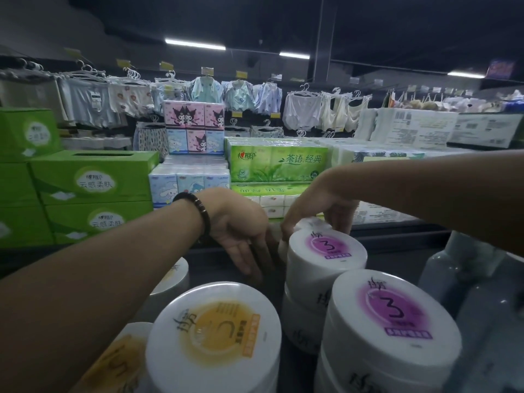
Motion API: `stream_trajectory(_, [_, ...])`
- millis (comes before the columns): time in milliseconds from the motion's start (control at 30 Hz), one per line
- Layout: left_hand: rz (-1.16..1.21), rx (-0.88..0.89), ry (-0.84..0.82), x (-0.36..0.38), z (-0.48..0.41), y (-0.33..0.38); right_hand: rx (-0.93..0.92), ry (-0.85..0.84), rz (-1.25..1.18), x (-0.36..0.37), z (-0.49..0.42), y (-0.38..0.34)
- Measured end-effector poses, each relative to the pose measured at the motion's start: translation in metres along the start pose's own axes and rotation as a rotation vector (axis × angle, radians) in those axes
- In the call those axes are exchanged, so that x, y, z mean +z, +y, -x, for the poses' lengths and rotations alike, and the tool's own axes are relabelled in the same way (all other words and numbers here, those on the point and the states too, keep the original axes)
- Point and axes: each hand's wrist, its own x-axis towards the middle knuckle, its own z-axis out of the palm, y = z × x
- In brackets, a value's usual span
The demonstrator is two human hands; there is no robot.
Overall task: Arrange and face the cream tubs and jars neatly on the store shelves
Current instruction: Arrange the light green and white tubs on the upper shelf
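Closest to me sit an orange-label tub (212, 333) and a purple-label tub (394, 316), lids up. Behind them the rear purple tub (326, 251) tops a stack on the shelf. I judge it needs a slow turn until its print faces me and its edge sits flush with the tub beneath. My right hand (317, 205) curls over its far rim, gripping it. My left hand (241, 231) points straight, close-set fingers down beside the stack; contact I cannot tell. Tissue packs (278, 163) lie beyond.

The white tub (326, 251) at the right hand (317, 211) is marked purple; the near tub (215, 333) below the left hand (241, 231), orange.
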Motion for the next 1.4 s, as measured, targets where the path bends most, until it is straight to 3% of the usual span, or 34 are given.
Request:
stream_trajectory(100, [-0.022, 0.038, 0.009, 0.001, 0.007, -0.002, 0.061, -0.019, 0.027, -0.005, 0.0, -0.004])
stream_trajectory(233, [0.002, 0.128, 0.046, 0.001, 0.006, -0.008, 0.012, 0.109, -0.065, -0.014, 0.006, 0.0])
stream_trajectory(367, [0.052, 0.243, 0.05, 0.006, 0.008, -0.009, -0.038, 0.127, -0.116, -0.02, 0.009, 0.001])
stream_trajectory(700, [0.329, 0.462, -0.001, 0.008, 0.018, -0.007, -0.221, 0.149, -0.362, -0.015, 0.025, 0.01])
stream_trajectory(900, [0.588, 0.552, -0.132, 0.001, 0.019, -0.011, -0.284, 0.154, -0.45, -0.012, 0.029, 0.015])
stream_trajectory(1133, [0.744, 0.578, 0.054, 0.006, 0.02, -0.001, -0.368, 0.171, -0.483, -0.008, 0.033, 0.019])
stream_trajectory(1400, [0.627, 0.552, 0.186, 0.008, 0.023, 0.008, -0.4, 0.118, -0.379, -0.014, 0.027, 0.025])
